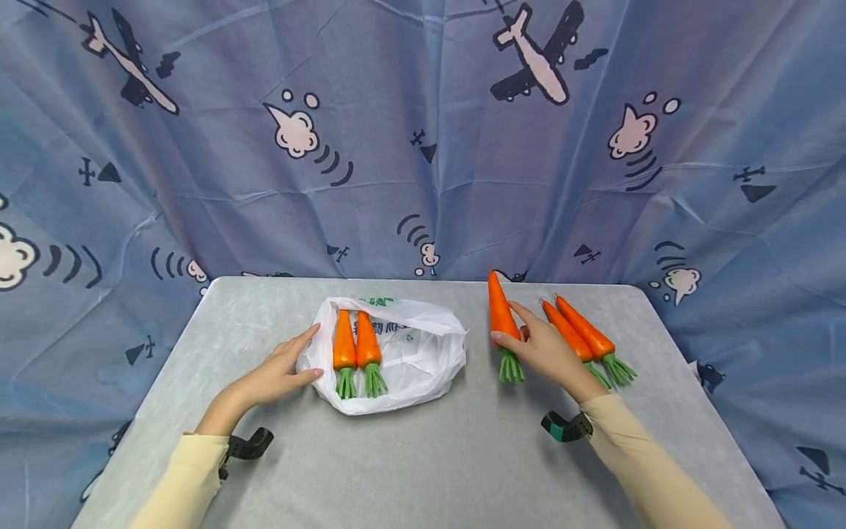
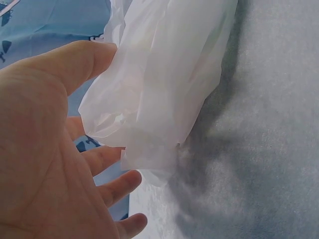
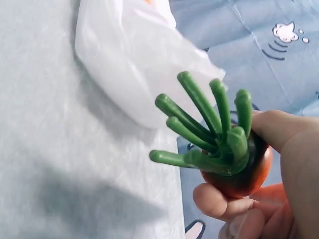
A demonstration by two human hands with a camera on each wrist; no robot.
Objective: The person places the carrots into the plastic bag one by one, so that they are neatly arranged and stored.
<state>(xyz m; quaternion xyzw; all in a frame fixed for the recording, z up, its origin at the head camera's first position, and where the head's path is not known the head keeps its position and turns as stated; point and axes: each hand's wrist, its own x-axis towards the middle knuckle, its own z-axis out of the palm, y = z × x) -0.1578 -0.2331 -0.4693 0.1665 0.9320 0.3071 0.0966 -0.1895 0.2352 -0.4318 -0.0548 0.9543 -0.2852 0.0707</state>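
Note:
A carrot (image 1: 502, 308) with green stem stubs is pinched between the thumb and fingers of my right hand (image 1: 545, 349), its tip pointing away from me. In the right wrist view its green stems (image 3: 219, 134) face the camera. My left hand (image 1: 274, 375) rests at the left side of a white plastic bag (image 1: 423, 367), fingers spread and thumb against the plastic. Two carrots, a left one (image 1: 344, 342) and a right one (image 1: 367, 342), lie side by side in the bag's opening, stems toward me. The left wrist view shows the thumb (image 2: 94, 57) touching the bag.
Two more carrots, one nearer (image 1: 565, 330) and one farther right (image 1: 584, 323), lie at the right of the grey table (image 1: 423, 470), partly behind my right hand. A blue curtain (image 1: 370, 220) with printed planes hangs behind the table's far edge.

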